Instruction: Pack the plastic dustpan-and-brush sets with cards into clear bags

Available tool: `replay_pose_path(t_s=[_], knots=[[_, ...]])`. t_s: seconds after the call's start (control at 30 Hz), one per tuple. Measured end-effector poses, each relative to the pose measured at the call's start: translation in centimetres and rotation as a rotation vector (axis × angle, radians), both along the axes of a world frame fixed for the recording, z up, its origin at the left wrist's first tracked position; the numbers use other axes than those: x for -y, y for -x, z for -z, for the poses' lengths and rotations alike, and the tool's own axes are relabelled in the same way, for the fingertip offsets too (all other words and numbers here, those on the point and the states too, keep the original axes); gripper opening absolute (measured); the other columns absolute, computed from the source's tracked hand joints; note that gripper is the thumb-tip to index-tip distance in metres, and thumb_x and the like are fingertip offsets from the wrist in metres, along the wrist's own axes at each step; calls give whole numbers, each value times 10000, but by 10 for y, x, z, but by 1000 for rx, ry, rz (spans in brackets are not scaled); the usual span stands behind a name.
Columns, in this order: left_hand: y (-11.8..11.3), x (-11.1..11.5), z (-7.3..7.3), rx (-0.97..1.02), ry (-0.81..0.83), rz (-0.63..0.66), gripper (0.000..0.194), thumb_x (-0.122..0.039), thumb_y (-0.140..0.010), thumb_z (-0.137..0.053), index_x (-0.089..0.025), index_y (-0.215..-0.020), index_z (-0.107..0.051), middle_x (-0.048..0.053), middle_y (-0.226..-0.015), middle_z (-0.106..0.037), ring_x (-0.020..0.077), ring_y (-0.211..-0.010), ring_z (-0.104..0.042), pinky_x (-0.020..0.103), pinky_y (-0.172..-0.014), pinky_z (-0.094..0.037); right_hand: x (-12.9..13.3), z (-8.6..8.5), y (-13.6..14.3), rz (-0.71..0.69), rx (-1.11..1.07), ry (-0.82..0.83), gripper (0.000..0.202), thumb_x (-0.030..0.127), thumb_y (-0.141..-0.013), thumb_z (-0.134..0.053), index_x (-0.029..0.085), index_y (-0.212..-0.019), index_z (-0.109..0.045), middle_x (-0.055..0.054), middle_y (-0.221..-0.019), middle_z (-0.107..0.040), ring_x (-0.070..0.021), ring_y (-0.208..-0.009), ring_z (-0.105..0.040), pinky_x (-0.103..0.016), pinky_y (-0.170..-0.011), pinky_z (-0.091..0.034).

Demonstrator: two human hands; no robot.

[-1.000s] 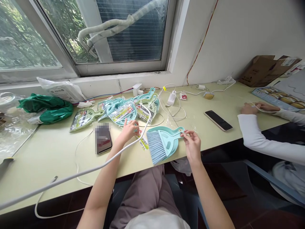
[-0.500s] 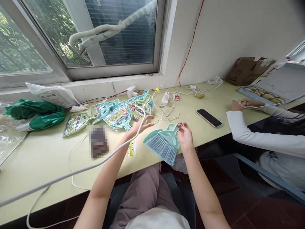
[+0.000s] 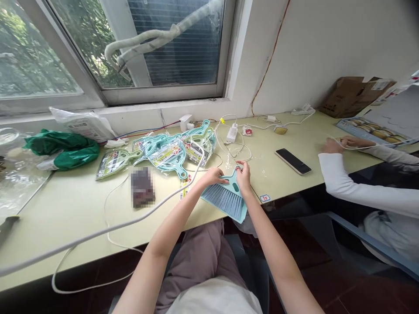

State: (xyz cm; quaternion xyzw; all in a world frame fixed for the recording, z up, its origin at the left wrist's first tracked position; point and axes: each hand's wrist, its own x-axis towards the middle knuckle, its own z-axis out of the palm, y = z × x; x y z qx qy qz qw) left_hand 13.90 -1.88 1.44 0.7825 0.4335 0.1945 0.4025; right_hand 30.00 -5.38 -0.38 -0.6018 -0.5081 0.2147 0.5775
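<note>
Left hand (image 3: 214,175) has swung in to the right and now meets the brush-and-dustpan set (image 3: 227,200), where half a second ago it hung apart from it on the left with fingers spread. The right hand (image 3: 243,176) has kept its hold at the handle end, and the two hands are now close together.

The set lies at the near edge of the surface (image 3: 81,213), partly over that edge; whether it rests there or is lifted is hard to tell. Its long axis runs from far right to near left — the handle points far, slightly right, while the bristles (image 3: 222,200) fan toward the near side, spread face up over the pan.

Both hands are closed on it: the right with fingers curled around the handle, the left with fingers bent and thumb over the far left edge.

Just left of the set, partly behind the left forearm, is a printed card (image 3: 185,188). Farther off and left is a pile of wrapped sets (image 3: 166,155); a blurred-out rectangular object (image 3: 142,187) sits nearer. A white charger (image 3: 232,132) with looped cable stands on the far side. To the right lies a dark phone (image 3: 293,161) — beyond it, another person's hands (image 3: 334,146) are together near the surface.
</note>
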Motion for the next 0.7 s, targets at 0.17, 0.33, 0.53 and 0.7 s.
replay_pose_path(t_s=[0.17,0.33,0.53,0.7], knots=[[13,12,-16,-116,16,-76,370,-450,-600,-775,-175,-761,-588,25,-772,-600,202,-756,-554,277,-656,-399,8,-13,19,-106,17,0,303,213,-764,-434,204,-1038,-564,-93,-1125,-538,-159,-796,-530,-354,-846,-457],[37,21,-30,63,61,-182,309,-388,-684,-718,-179,-839,-551,10,-817,-579,183,-795,-553,274,-689,-421,12,-40,35,-240,141,-82,357,203,-777,-460,247,-1112,-575,-89,-1265,-486,-203,-1084,-508,-374,-956,-419],[74,22,-44,295,38,-307,362,-341,-699,-711,-177,-1009,-621,55,-942,-646,208,-895,-594,308,-782,-456,-14,-61,57,-433,13,-50,416,152,-764,-436,248,-1151,-552,-76,-1301,-508,-193,-1162,-512,-368,-963,-448],[102,20,-49,392,5,-316,432,-394,-696,-707,-165,-1061,-677,71,-1000,-688,244,-943,-617,343,-806,-485,-55,-58,62,-452,-211,80,403,244,-687,-656,237,-1084,-587,-90,-1279,-559,-210,-1012,-617,-370,-852,-527]])
